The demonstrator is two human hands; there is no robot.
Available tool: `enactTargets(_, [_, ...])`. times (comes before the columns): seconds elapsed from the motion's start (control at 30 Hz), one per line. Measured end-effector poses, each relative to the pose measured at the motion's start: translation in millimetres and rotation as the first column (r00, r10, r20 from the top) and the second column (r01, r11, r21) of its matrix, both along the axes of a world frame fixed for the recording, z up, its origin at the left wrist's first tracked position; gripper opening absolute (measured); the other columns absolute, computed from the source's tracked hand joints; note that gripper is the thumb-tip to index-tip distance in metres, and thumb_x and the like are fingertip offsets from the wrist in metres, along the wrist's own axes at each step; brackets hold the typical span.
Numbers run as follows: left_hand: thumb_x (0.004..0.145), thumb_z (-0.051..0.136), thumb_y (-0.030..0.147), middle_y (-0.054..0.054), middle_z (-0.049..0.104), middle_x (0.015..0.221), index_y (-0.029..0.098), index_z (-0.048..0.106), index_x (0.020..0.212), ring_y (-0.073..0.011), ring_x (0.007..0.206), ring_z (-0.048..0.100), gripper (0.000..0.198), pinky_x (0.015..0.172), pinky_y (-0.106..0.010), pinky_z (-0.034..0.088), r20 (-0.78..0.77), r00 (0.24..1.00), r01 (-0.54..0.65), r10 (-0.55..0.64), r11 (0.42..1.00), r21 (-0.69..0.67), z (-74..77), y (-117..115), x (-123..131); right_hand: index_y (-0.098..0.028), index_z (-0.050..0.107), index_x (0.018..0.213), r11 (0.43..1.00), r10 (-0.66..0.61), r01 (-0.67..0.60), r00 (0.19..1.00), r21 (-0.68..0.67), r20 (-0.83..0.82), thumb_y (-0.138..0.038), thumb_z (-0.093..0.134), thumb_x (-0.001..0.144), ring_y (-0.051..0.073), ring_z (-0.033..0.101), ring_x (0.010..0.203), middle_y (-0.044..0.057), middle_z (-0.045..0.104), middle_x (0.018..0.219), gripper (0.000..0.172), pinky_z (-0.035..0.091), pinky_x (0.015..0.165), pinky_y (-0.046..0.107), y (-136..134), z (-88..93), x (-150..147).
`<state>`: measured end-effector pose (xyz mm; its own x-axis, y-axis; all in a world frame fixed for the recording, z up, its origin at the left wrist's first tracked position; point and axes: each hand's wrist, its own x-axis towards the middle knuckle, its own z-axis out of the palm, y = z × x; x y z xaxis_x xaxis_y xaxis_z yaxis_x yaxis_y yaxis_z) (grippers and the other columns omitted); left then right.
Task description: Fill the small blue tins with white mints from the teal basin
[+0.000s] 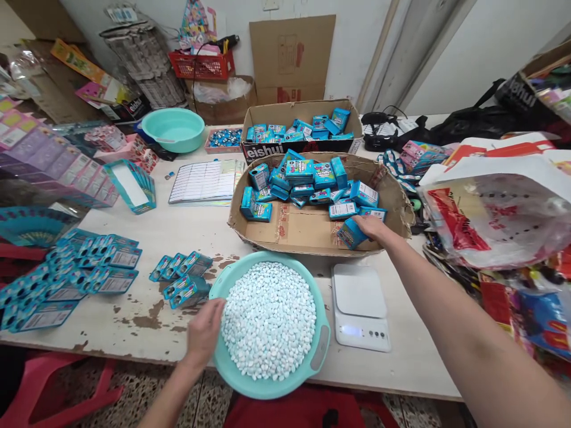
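Note:
My right hand (373, 228) reaches into the front cardboard box (303, 232), its fingers closed on a small blue candy box (351, 234) at the right end. More blue boxes (300, 170) are heaped along the back of that carton. My left hand (204, 331) is at the left rim of a turquoise basin (263, 389), fingers curled together; what they hold, if anything, is hidden. Small pale blue and white candies (270, 321) fill the basin. To its right lies a white digital scale (360, 306) with a lit display. Several blue boxes with round openings (185, 279) lie left of the basin.
A second carton (298, 113) of blue boxes stands behind. Further left are another turquoise basin (173, 129), a paper sheet (203, 181) and rows of blue boxes (71, 276). Plastic bags (504, 220) crowd the right side. A red stool (66, 386) is below the table edge.

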<state>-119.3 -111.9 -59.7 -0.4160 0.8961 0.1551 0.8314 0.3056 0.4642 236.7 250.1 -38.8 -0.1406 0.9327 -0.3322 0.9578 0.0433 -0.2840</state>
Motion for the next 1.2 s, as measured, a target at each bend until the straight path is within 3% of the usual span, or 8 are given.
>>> enactTargets(0.07, [0.087,0.044,0.045,-0.009,0.066,0.111,0.021,0.066,0.104,-0.0243,0.107,0.058,0.036,0.093,-0.037,0.044,0.007,0.985,0.174,-0.174,0.981,-0.085,-8.4,9,28,-0.012,0.062,0.114,0.999,-0.005,0.004,1.0,-0.047,-0.01,-0.04,0.064,0.072,0.033,0.062,0.099,0.017,0.068,0.105,0.05,0.046,0.081,0.038,-6,-4.9,-12])
enactTargets(0.17, [0.087,0.043,0.047,-0.015,0.042,0.142,0.018,0.049,0.131,-0.0322,0.133,0.033,0.053,0.104,-0.052,0.031,-0.042,0.99,0.123,-0.134,0.972,-0.202,-26.0,13,55,-0.017,0.063,0.108,0.996,-0.031,0.025,0.997,-0.086,-0.071,-0.028,0.08,0.053,0.035,0.06,0.1,0.015,0.068,0.103,0.058,0.045,0.083,0.042,-13,-10.4,-28])
enactTargets(0.43, [0.086,0.046,0.046,-0.014,0.048,0.135,0.018,0.059,0.121,-0.0297,0.126,0.042,0.047,0.105,-0.049,0.033,0.134,0.989,-0.045,0.057,0.995,-0.088,-46.1,55,73,-0.019,0.056,0.099,0.981,-0.182,0.191,0.847,-0.035,-0.499,-0.039,0.07,0.062,0.028,0.063,0.095,0.008,0.067,0.099,0.044,0.051,0.077,0.039,-23,30.2,-11])
enactTargets(0.53, [0.082,0.051,0.043,-0.009,0.059,0.117,0.023,0.069,0.101,-0.0249,0.113,0.053,0.033,0.099,-0.041,0.04,0.33,0.943,-0.009,0.037,0.996,-0.086,-42.0,79,82,-0.023,0.048,0.104,0.975,-0.177,0.219,0.663,-0.038,-0.728,-0.052,0.056,0.072,0.021,0.065,0.088,0.003,0.066,0.099,0.044,0.053,0.071,0.034,-67,53.7,4])
enactTargets(0.6, [0.077,0.057,0.042,-0.006,0.063,0.105,0.025,0.072,0.09,-0.0235,0.104,0.057,0.026,0.095,-0.038,0.043,0.432,0.901,0.012,0.029,0.996,-0.092,-36.9,90,88,-0.024,0.049,0.096,0.967,-0.22,0.206,0.359,-0.153,-0.907,-0.05,0.07,0.059,0.022,0.065,0.08,0.002,0.066,0.089,0.05,0.052,0.069,0.035,-110,60.3,9])
enactTargets(0.9, [0.058,0.07,0.035,-0.001,0.066,0.073,0.024,0.068,0.059,-0.0236,0.084,0.059,0.011,0.086,-0.034,0.042,0.709,0.699,-0.011,0.096,0.992,-0.124,-21.2,100,93,-0.027,0.052,0.105,0.825,-0.542,0.163,-0.043,-0.541,-0.839,-0.06,0.071,0.061,0.027,0.066,0.085,0.006,0.068,0.095,0.058,0.052,0.075,0.042,-265,41.0,-21])
enactTargets(1.03, [0.058,0.066,0.038,-0.002,0.065,0.066,0.019,0.066,0.061,-0.0211,0.071,0.06,0.019,0.07,-0.031,0.047,0.796,0.596,-0.008,0.099,0.993,-0.118,-18.0,102,91,-0.025,0.055,0.114,0.855,-0.512,0.102,0.02,-0.508,-0.859,-0.05,0.065,0.074,0.027,0.063,0.096,0.006,0.066,0.107,0.048,0.05,0.085,0.044,-286,37.7,-64])
enactTargets(1.2, [0.06,0.061,0.041,-0.004,0.066,0.077,0.017,0.064,0.071,-0.0209,0.079,0.063,0.027,0.074,-0.031,0.049,0.865,0.499,-0.025,0.049,0.999,-0.042,-3.3,98,79,-0.025,0.062,0.112,0.98,-0.144,0.183,0.411,-0.074,-0.9,-0.032,0.054,0.084,0.025,0.054,0.109,0.007,0.055,0.11,0.03,0.04,0.1,0.044,-300,27.0,-131])
